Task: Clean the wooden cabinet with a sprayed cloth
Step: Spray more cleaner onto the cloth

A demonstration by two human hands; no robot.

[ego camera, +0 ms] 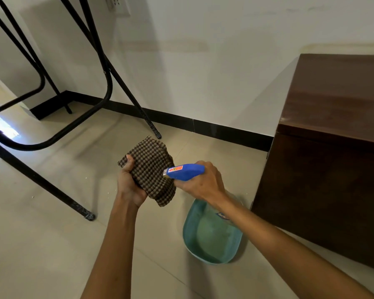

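My left hand (129,184) grips a brown checked cloth (152,169). My right hand (200,182) clutches a blue spray bottle (185,172), nozzle touching the cloth. Right of that hand stands the dark wooden cabinet (333,147); below it, a teal basin (212,236).

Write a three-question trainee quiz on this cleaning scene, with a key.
1. True or false: the left hand grips the brown checked cloth.
2. Which way does the nozzle of the blue-headed spray bottle in the right hand point? A) at the dark wooden cabinet B) at the cloth C) at the floor
3. Fill in: the teal plastic basin sits on the ____, beside the cabinet.

Key: 1 true; 2 B; 3 floor.
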